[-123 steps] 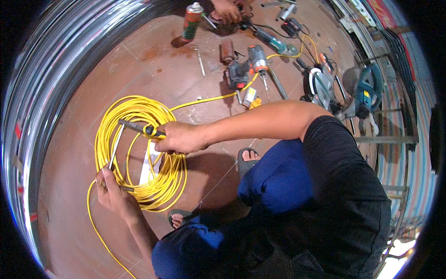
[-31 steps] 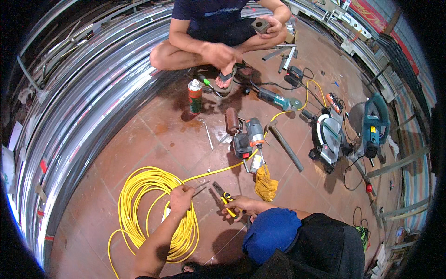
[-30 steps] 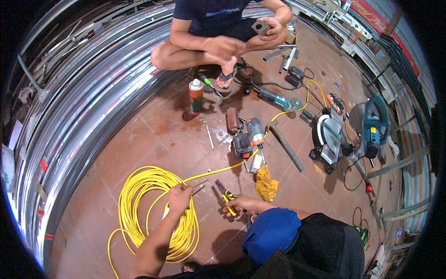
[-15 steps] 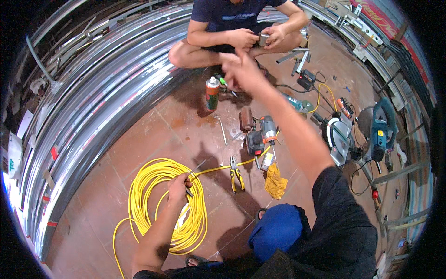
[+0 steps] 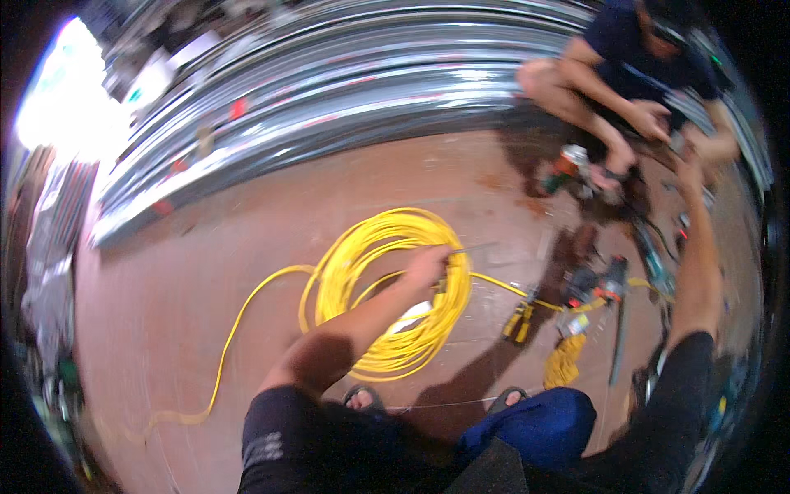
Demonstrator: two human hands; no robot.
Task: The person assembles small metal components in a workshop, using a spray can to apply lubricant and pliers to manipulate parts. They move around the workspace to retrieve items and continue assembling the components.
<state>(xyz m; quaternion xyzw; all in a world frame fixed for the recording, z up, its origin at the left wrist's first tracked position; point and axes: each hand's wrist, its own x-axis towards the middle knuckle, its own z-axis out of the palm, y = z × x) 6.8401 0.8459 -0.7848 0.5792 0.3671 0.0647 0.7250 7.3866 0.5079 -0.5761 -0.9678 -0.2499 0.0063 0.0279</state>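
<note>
My left hand is closed around a thin metal rod, whose free end points to the right. That hand is over the right part of a large coil of yellow cable on the floor. My right arm stretches far forward to the right, and my right hand is close to the hands of a person sitting cross-legged. Motion blur hides its fingers and whether it touches anything. Pliers with yellow-and-black handles lie to the right of the coil.
Long shiny metal profiles are stacked along the far side. A spray can stands by the person. On the right are a cordless drill, a teal power tool and a yellow glove. One cable end trails left.
The view has swung left, so the coil and the person appear further right. My right hand has reached further toward the person's hands. My left hand still holds the thin rod over the coil.
</note>
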